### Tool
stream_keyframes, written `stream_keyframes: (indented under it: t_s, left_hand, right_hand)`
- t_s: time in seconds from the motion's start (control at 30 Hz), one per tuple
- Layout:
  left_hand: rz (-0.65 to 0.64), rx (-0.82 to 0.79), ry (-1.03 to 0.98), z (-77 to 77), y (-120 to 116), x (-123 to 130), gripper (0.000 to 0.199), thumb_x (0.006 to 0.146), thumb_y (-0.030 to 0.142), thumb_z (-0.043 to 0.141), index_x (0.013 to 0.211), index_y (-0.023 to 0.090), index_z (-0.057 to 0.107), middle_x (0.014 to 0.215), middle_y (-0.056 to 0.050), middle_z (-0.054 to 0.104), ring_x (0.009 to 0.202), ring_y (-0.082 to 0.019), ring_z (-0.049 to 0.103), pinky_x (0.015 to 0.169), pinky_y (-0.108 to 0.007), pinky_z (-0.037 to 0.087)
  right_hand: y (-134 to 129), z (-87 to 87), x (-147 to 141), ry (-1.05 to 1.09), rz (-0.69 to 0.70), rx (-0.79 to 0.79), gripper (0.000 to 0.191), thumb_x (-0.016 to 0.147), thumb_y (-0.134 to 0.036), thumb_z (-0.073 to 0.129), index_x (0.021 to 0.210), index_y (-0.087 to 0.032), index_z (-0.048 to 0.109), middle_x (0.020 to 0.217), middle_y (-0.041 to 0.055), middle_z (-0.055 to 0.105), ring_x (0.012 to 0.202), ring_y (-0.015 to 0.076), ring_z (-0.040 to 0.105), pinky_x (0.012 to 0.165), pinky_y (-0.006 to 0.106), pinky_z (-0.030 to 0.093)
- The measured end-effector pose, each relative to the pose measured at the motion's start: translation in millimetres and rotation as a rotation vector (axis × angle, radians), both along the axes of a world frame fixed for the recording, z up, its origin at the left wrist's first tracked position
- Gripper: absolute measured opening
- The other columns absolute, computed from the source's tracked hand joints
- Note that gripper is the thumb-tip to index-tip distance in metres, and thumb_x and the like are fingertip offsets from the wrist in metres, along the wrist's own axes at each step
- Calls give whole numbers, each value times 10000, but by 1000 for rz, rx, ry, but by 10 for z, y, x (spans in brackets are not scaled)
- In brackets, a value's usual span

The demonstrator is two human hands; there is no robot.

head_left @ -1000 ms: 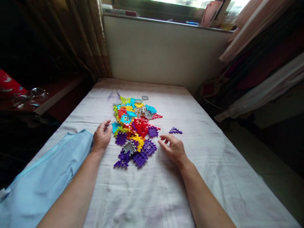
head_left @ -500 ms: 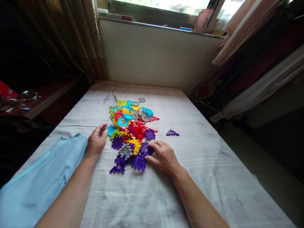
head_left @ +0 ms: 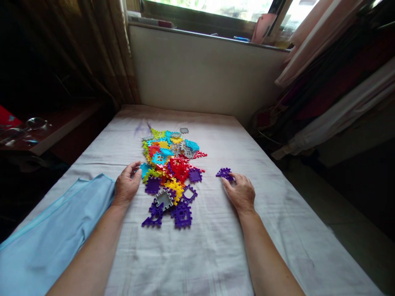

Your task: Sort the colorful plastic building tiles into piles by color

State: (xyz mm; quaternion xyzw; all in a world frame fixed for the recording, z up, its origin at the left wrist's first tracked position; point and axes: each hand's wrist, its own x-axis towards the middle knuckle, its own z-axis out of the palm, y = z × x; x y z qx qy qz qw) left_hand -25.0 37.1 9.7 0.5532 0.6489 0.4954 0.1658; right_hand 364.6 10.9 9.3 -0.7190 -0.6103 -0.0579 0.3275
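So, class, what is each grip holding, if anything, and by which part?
The right grip seems to hold a purple piece by its near right edge. The left grip, beside a blue piece, holds nothing visible.

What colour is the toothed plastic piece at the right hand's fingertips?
Purple; the toothed plastic piece at the right hand shows in the head view.
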Motion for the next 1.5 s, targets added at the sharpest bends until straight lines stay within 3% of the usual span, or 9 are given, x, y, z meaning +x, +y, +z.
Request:
stream_keyframes:
  t_s: [0.23,0.3,0.4,0.5,0.57,0.67,0.83,1.23,1.5]
  left_hand:
    - [-5,2,11,-9,1,-4,395,815,413,545,1136,207,647,1132,-84,737,1001,-215,705,909,-361,556]
    - [-6,0,8,-14,2,-2,386,815,398,546,1135,208,648,1135,-82,736,1002,-212,705,911,-358,555]
    - [-4,7,5,-18,3,2,376,816,387,552,1134,213,650,1131,-73,738,1002,-205,705,913,-349,554]
    - [-7,12,3,-14,1,7,377,816,390,554,1134,210,651,1129,-70,740,999,-200,706,911,-341,554]
    - [-5,8,7,-7,0,11,380,819,391,551,1137,208,651,1131,-72,740,998,-200,706,908,-338,554]
    - [-1,-3,18,5,-1,17,392,820,390,548,1147,200,650,1133,-82,737,998,-205,705,904,-343,555]
    - [1,-11,9,6,0,18,392,818,370,543,1153,193,645,1151,-85,732,995,-201,705,891,-336,557]
    - [-8,-15,19,35,-29,28,373,823,352,543,1147,200,648,1148,-78,734,1009,-201,704,876,-325,560]
    - [-14,-20,15,26,-24,23,377,828,360,543,1156,205,644,1157,-75,732,1022,-199,702,903,-325,556]
  right_hand:
    - [-12,7,-40,-29,-20,-5,328,827,-435,620,1015,-187,722,1102,144,688,995,309,591,876,455,461]
    - [-42,44,-132,-18,48,52,294,829,-420,635,1001,-200,727,1116,139,682,1017,303,593,902,467,464]
    - [-135,128,-382,66,389,72,191,849,-380,647,943,-236,730,1016,92,705,975,250,626,914,419,488]
    - [-258,222,-637,145,780,-85,191,839,-403,694,948,-249,725,950,57,714,895,198,659,830,334,528]
    - [-325,277,-733,122,928,-186,308,803,-463,739,1021,-247,713,994,57,711,906,194,662,810,318,534]
    - [-386,348,-766,40,1021,-233,535,730,-554,789,1142,-232,676,1101,87,690,989,228,647,868,359,529]
    - [-443,415,-776,-90,1039,-267,715,649,-560,841,1248,-234,626,1208,112,638,1081,268,606,946,421,504]
    - [-378,227,-987,-89,751,-175,534,755,-409,767,1231,-210,627,1094,117,659,988,274,609,888,430,525]
    - [-338,154,-900,52,727,-88,520,800,-400,714,1273,-206,618,1105,113,665,987,250,642,888,389,548]
